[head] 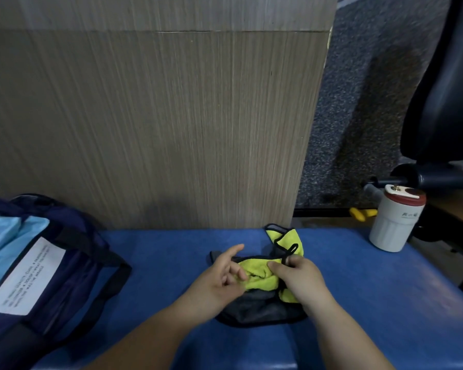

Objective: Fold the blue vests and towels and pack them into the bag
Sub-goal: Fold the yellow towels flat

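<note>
A yellow-and-grey towel (259, 281) with black trim lies crumpled on the blue table (358, 289). My right hand (297, 279) rests on its right part, fingers curled into the yellow cloth and pinching it. My left hand (222, 276) hovers at the towel's left edge with fingers loosely spread, holding nothing. A navy bag (72, 265) lies open at the left, with light blue folded fabric (8, 241) inside and a white label on it.
A white tumbler (394, 222) with a red-rimmed lid stands at the table's right edge. A wooden panel (150, 116) rises behind the table. A black office chair (444, 102) stands at the right on grey carpet. A yellow object (361, 213) lies on the floor.
</note>
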The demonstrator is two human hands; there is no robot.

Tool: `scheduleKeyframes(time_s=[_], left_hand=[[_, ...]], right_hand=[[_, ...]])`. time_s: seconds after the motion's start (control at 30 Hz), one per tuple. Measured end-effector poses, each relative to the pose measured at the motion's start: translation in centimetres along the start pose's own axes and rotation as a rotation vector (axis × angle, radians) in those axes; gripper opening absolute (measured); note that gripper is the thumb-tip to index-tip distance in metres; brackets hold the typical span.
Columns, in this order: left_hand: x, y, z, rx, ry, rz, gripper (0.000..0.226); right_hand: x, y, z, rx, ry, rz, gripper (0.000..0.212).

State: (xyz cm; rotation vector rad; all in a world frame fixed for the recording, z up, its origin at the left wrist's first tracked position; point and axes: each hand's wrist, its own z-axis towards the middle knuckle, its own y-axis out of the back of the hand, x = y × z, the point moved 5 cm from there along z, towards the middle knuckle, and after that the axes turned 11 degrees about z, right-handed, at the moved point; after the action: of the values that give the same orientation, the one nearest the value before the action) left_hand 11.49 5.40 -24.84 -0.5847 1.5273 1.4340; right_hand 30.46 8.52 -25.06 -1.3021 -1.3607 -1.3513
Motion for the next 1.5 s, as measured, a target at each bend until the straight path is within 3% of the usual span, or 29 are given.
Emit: scheduleKeyframes(time_s=[0.1,0.2,0.3,0.33,0.43,0.57,0.67,0.73,0.8,0.9,0.93,1.03,1.13,1.3,1.37,1.43,1.5], left_hand=[[1.7,1.6,0.7,-0.202,0.132,0.179,0.067],[3.3,3.3,0.9,-0.291,0.267,0.434,0.063],[3.7,3.7,0.8,-0.279,0.296,0.531,0.026],[3.7,3.8,0.8,-0.282,0.296,0.489,0.008],[2.9,4.1,0.9,-0.343,0.286,0.189,0.015],[1.0,4.8,1.2,-0.442,0.251,-0.075,0.017],[0.0,4.5,1.9,-0.374,0.211,-0.12,0.016],[-0.5,3.8,2.3,-0.243,0.188,-0.171,0.012],[-0.8,2.9,2.3,-0.088,0.198,-0.228,0.029],[-1.1,1.7,2.1,0.063,0.188,-0.137,0.06],[-1.4,1.3,2.0,0.101,0.164,-0.069,0.063],[-1.3,0.2,1.8,0.204,0.13,0.056,0.07],[-1.4,-1.1,1.7,0.291,0.151,-0.148,0.072],[-2.5,-3.0,2.2,0.425,0.152,-0.188,0.075],[-2.4,-3.4,2.4,0.466,0.179,-0.205,0.072],[-1.8,-3.3,2.7,0.462,0.185,-0.186,0.067],[-1.8,-2.2,2.9,0.396,0.171,-0.119,0.057]], right_hand=[[0.2,-0.4,-0.6,0.128,-0.046,0.199,0.045],[0.6,-0.5,-0.8,0.244,-0.06,0.421,0.045],[1.5,-0.7,-1.1,0.32,-0.054,0.622,0.058],[1.8,-0.6,-1.1,0.337,-0.045,0.692,0.059],[2.4,-0.2,-1.1,0.398,-0.036,0.881,0.047],[2.5,-0.2,-1.1,0.516,-0.037,1.011,0.063],[2.9,-0.1,-1.7,0.541,-0.036,1.128,0.058],[4.0,0.3,-2.8,0.556,0.021,1.177,0.055],[4.8,0.6,-3.1,0.586,0.018,1.292,0.055],[6.0,0.1,-4.1,0.699,0.077,1.348,0.033],[5.4,1.4,-3.6,0.517,0.106,1.319,0.043],[4.6,1.3,-4.1,0.652,0.075,1.39,0.053],[4.5,0.9,-3.8,0.728,0.031,1.378,0.051],[5.2,1.1,-3.9,0.585,0.052,1.297,0.047],[5.9,0.3,-4.6,0.624,0.034,1.24,0.047],[5.2,1.2,-3.8,0.482,0.017,1.183,0.057],[4.8,2.3,-3.1,0.385,-0.035,1.178,0.048]])
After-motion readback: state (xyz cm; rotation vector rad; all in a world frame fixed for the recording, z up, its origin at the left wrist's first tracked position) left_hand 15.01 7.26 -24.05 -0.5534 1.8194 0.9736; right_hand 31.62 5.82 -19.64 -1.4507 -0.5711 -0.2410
